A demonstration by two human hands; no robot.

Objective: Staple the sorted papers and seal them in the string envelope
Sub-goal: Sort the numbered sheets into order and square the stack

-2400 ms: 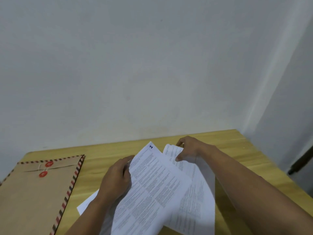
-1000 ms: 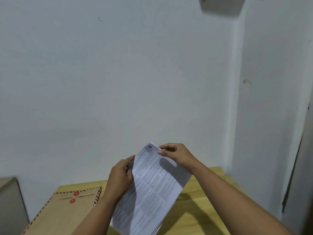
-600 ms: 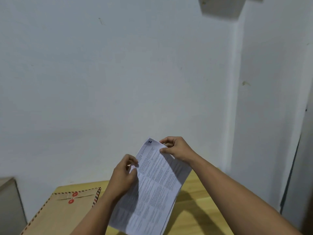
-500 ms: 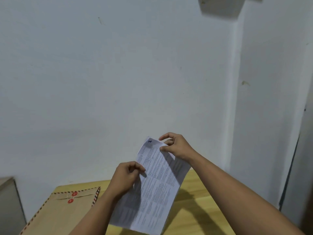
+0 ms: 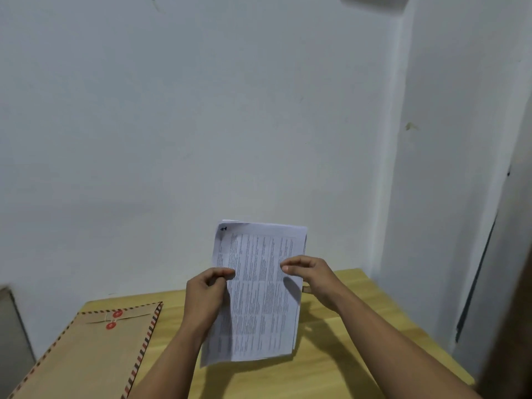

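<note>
A pale, bare wall [image 5: 201, 125] meets a corner behind a light wooden bench [image 5: 359, 326]. Above the bench both hands hold a stack of printed papers [image 5: 259, 289] upright, off the surface. The left hand [image 5: 205, 298] pinches the stack's left edge, thumb on the front sheet. The right hand [image 5: 312, 273] grips the right edge, thumb across the print and fingers behind. The sheets sit nearly squared, their top corners slightly fanned. To the left, well apart from the papers, a brown string envelope [image 5: 95, 349] with a striped border lies flat on the bench, its two red discs [image 5: 113, 320] near the top flap.
</note>
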